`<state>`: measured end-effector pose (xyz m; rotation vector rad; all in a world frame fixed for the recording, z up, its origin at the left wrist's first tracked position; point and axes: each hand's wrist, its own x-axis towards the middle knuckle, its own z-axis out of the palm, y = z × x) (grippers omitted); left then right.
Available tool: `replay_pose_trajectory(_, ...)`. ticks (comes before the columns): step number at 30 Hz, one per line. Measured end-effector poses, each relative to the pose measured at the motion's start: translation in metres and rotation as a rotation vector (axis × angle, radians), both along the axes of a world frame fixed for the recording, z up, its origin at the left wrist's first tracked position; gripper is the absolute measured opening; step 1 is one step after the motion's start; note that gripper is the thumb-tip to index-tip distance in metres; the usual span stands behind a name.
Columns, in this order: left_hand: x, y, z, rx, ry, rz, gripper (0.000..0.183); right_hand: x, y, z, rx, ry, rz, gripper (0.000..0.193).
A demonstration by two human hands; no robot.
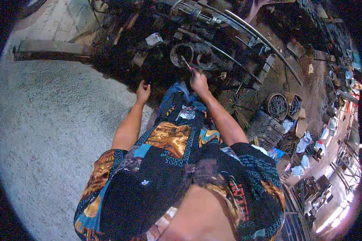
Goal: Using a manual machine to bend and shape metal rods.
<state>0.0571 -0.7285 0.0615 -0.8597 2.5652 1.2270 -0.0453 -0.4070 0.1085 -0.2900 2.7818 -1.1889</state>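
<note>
My right hand (199, 82) is closed around the handle of a slim brush-like tool (186, 63) with a pale tip and a dark reddish handle. Its tip reaches over the mouth of a round, grimy can (171, 56); whether it touches the inside I cannot tell. Beside that can, on its right, stands a smaller round container (210, 60). My left hand (143, 93) hangs at the edge of the dark area, its fingers loosely bent and apart, with nothing visible in them.
Long metal rods and a curved pipe (265, 40) cross the far right. A small whitish box (153, 39) lies among dark clutter. At the right are a basket of coiled wire (277, 105), cartons and scraps. Pale rough ground (60, 132) spreads to the left.
</note>
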Motion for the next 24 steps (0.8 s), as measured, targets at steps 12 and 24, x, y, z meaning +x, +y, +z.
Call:
replay_pose_trajectory(12, 0.085, -0.028, -0.009, 0.059, -0.25, 0.158, 0.055, -0.01, -0.009, 0.031, 0.187, -0.295, 0.049, 0.044)
replay_pose_trajectory(24, -0.036, -0.03, 0.001, 0.151, -0.046, 0.092, 0.057, -0.013, -0.005, 0.033, 0.239, -0.433, -0.206, 0.024)
